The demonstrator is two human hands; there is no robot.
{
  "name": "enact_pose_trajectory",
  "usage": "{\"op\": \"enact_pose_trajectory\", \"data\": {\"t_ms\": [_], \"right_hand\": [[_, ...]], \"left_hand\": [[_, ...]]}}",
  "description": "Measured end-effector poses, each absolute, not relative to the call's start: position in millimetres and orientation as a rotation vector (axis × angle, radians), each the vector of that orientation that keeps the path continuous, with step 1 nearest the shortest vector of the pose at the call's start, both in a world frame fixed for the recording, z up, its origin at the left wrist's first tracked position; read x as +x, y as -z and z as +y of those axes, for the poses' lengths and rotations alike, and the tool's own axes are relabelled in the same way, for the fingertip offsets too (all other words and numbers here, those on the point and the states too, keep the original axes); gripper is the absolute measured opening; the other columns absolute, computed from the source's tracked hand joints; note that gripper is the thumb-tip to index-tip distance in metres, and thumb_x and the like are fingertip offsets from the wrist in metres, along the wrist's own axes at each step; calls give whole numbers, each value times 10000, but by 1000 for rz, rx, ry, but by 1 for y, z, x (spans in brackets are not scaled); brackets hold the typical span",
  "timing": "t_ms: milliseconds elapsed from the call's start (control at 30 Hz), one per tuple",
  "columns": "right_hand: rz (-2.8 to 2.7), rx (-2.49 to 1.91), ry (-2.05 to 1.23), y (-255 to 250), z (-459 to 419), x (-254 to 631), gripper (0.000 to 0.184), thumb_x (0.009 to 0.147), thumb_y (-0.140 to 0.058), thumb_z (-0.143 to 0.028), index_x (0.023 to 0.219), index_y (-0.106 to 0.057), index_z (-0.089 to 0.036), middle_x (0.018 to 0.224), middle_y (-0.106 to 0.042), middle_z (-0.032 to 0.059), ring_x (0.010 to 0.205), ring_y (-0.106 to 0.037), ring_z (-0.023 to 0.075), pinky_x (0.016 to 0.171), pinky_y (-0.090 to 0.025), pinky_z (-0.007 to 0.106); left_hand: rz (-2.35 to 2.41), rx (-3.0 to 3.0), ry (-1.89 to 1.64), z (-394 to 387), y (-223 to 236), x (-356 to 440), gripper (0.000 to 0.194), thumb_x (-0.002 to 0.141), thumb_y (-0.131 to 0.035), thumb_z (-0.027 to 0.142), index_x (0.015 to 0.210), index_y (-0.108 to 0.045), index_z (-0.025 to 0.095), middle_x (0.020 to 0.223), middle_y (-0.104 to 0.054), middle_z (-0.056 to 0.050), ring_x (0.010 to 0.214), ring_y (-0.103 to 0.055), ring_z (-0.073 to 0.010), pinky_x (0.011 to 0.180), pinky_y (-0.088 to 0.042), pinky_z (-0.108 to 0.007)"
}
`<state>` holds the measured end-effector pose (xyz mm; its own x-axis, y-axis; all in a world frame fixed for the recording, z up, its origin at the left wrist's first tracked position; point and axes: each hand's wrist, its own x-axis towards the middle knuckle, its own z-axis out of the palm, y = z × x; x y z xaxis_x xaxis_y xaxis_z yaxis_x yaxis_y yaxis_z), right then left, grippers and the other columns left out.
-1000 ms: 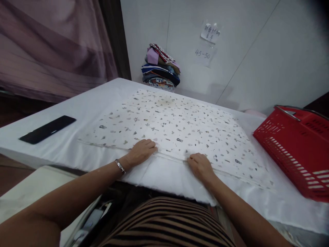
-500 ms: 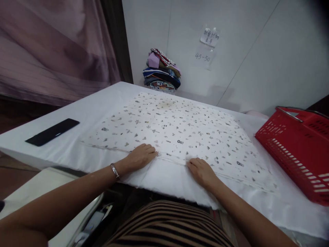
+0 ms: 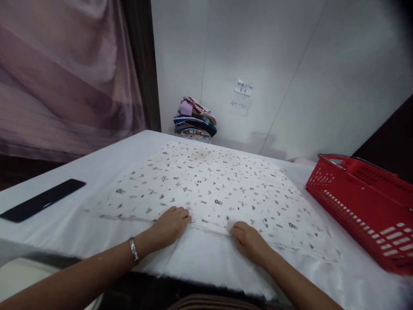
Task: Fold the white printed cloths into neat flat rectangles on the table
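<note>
A white cloth printed with small grey and brown motifs lies spread flat over the table. Its near edge shows layered, as if folded. Left of the middle of that edge, my left hand is closed on the fabric, a silver bracelet at its wrist. My right hand pinches the same edge a short way to the right. Between the two hands the edge runs nearly straight. The fingertips of both hands are partly hidden against the cloth.
The table has a white cover. A flat black object lies at its left, and a red plastic basket with metal handles stands at the right. Folded fabrics are stacked at the back by the wall, below paper notes.
The camera view has tilted up, so everything sits lower in the picture. Both hands keep their places on the near edge, and the cloth lies as before.
</note>
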<state>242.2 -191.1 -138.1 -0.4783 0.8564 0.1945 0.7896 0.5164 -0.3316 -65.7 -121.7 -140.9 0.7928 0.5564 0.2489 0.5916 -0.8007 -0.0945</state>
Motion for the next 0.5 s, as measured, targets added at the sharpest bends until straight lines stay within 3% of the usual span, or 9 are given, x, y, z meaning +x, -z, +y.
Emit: {"op": "enact_pose_trajectory", "data": {"t_ms": [200, 500], "right_hand": [[-2247, -1312, -471, 138, -186, 240, 374, 688, -381, 25, 888, -584, -218, 870, -589, 16, 829, -551, 150, 719, -435, 259], [-2294, -1343, -522, 134, -190, 236, 422, 713, -382, -6, 985, -602, -241, 940, -598, 32, 892, -560, 165, 757, -450, 274]], "left_hand": [[-850, -2789, 427, -121, 139, -66, 152, 873, -424, 132, 822, -562, 169, 818, -547, -27, 759, -470, -173, 680, -326, -314], [-836, -2689, 523, -121, 159, -63, 250, 785, -409, -21, 874, -547, 166, 810, -552, -32, 744, -475, -178, 692, -344, -316]]}}
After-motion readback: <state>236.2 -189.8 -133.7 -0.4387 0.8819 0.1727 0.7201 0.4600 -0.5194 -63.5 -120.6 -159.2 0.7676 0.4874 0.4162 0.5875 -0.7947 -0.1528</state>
